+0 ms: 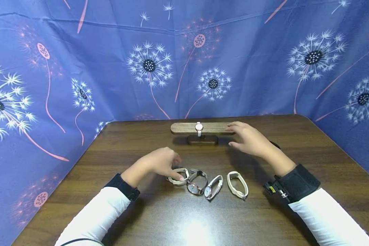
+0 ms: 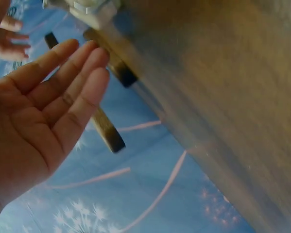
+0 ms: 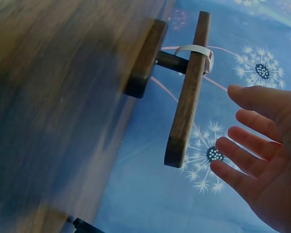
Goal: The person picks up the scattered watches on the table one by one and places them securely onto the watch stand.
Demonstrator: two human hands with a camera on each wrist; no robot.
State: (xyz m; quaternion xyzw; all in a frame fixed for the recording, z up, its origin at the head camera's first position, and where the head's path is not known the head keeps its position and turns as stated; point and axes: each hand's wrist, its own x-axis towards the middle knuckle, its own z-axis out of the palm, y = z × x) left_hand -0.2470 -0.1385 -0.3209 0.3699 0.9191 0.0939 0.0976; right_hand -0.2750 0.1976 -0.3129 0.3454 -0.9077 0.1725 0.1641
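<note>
In the head view my left hand (image 1: 158,161) is over the leftmost white-strapped watch (image 1: 179,182), its thumb lying across the strap. The left wrist view shows its fingers (image 2: 84,104) extended and loosely bent, with part of a pale watch (image 2: 94,12) at the top edge. My right hand (image 1: 249,138) is beside the right end of the wooden watch stand (image 1: 184,128), fingers spread and nothing held. A white-strapped watch (image 1: 199,127) is wrapped around the stand's bar, its dial facing me.
To the right of the left hand lie a grey-strapped watch (image 1: 193,188), a white-strapped watch (image 1: 208,192) and a cream strap loop (image 1: 233,175). Behind the right wrist a dark object (image 1: 275,145) shows partly. A blue dandelion-print cloth (image 1: 249,85) backs the wooden table (image 1: 126,218).
</note>
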